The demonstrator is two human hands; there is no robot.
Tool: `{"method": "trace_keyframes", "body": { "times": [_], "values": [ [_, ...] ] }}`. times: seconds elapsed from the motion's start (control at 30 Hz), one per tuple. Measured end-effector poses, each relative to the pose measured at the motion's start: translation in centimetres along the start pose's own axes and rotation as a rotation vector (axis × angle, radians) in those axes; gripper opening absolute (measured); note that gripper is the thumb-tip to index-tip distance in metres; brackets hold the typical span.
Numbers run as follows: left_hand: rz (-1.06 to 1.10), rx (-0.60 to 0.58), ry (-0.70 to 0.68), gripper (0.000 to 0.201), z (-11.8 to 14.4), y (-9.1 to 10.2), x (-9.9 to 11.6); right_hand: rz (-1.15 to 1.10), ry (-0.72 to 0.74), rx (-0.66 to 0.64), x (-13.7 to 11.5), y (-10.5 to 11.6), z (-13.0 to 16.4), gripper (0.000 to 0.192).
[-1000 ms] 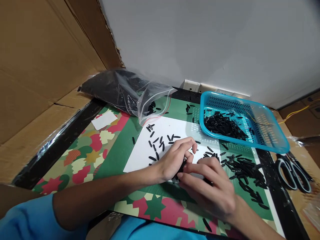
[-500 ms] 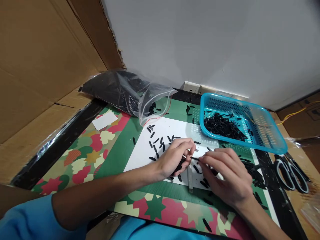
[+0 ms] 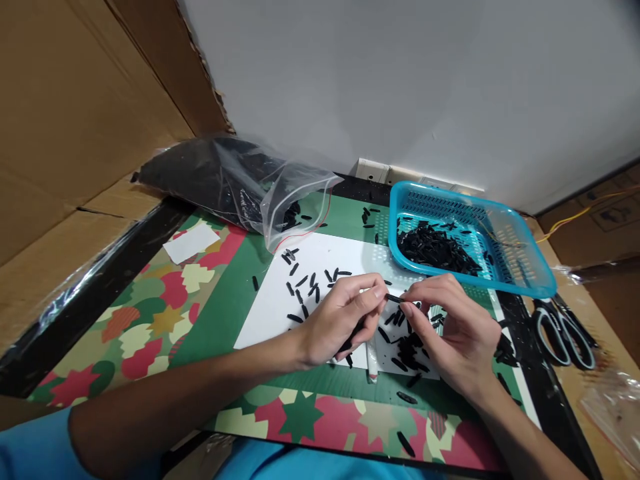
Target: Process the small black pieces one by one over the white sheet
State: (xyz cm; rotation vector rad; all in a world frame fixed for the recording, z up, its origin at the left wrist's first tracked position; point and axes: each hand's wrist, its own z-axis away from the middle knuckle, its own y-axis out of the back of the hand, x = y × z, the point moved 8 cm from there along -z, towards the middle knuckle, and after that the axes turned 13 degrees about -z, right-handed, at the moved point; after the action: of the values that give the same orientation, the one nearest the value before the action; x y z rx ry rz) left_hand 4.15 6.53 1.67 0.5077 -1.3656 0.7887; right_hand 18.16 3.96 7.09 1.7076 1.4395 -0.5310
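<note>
**A:** So your left hand (image 3: 336, 320) and right hand (image 3: 453, 327) are meeting over the white sheet (image 3: 280, 307), and there's one small black piece (image 3: 394, 298) pinched between the fingertips of both. Left grip looks clamped on one end of it, right grip closed on the other end. It's lifted off the sheet, just in front of the blue basket (image 3: 505, 250).

**B:** Yeah, and your left palm seems to have more black stuff tucked in it, though I can't tell what exactly. Under your hands there's a white stick (image 3: 371, 357) lying on the sheet, with loose black pieces (image 3: 307, 290) scattered all around.

**A:** The basket has a heap of black pieces (image 3: 433, 247) in it too. It sits at the far right of the patterned mat (image 3: 150, 313) on the worktop.

**B:** Far left there's a clear zip bag (image 3: 240, 187) full of the same black stuff, mouth open toward the sheet. Scissors (image 3: 565, 327) lie well off to the right, past the basket. Small white paper scrap (image 3: 190, 242) on the mat's left side, and cardboard (image 3: 75, 120) walls it all in on the left.
</note>
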Motion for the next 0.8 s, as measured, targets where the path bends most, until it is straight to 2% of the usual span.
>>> {"method": "trace_keyframes", "body": {
  "times": [0.17, 0.33, 0.8],
  "values": [
    [-0.024, -0.015, 0.002, 0.031, 0.08, -0.03, 0.22, -0.016, -0.018, -0.013, 0.27, -0.2, -0.05, 0.016],
    [-0.014, -0.004, 0.001, 0.035, 0.1, 0.03, 0.07, -0.025, -0.049, -0.005, 0.62, -0.17, 0.05, 0.012],
    [-0.006, 0.031, -0.012, 0.035, -0.12, 0.16, -0.22, 0.029, 0.029, -0.066, -0.09, -0.37, -0.09, 0.02]
  ]
}}
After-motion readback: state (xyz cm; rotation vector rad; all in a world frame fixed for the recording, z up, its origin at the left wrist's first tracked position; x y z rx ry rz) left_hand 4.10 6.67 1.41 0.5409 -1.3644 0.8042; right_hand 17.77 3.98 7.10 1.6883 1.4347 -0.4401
